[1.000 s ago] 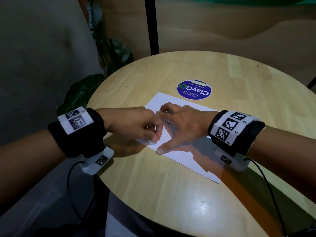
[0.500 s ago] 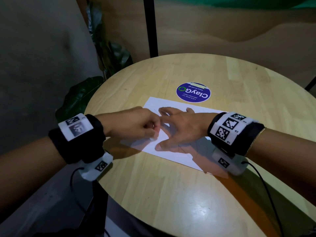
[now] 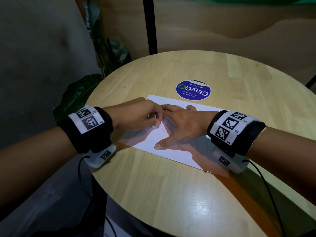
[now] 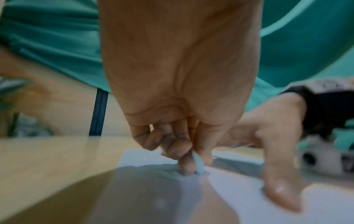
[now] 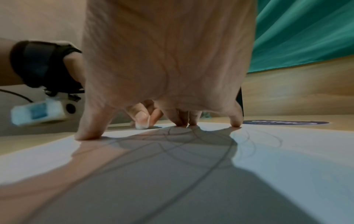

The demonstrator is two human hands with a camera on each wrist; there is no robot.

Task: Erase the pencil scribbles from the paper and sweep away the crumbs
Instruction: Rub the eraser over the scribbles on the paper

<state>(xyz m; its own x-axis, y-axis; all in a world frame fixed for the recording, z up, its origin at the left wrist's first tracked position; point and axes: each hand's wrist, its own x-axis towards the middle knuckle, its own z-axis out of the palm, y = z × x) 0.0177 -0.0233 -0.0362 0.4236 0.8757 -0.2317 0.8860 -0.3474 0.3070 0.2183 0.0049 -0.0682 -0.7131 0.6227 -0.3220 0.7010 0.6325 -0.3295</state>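
Note:
A white sheet of paper (image 3: 154,136) lies on the round wooden table (image 3: 171,185). Thin pencil scribbles (image 5: 210,145) loop across it under my right hand. My left hand (image 3: 136,118) pinches a small white eraser (image 3: 156,126), its tip down on the paper. In the left wrist view the eraser (image 4: 198,162) pokes out between thumb and fingers. My right hand (image 3: 179,125) lies spread on the sheet, its fingertips (image 5: 90,136) pressing it flat just right of the eraser. No crumbs can be made out.
A round blue ClayGo sticker (image 3: 193,90) sits on the table beyond the paper. A dark post (image 3: 150,24) and a leafy plant (image 3: 106,53) stand behind the table's far left edge. Cables hang from both wrist cameras.
My left hand with the eraser has shifted slightly up and down the sheet beside the right hand's fingers. The right hand stays pressed on the paper; the head view moved a little.

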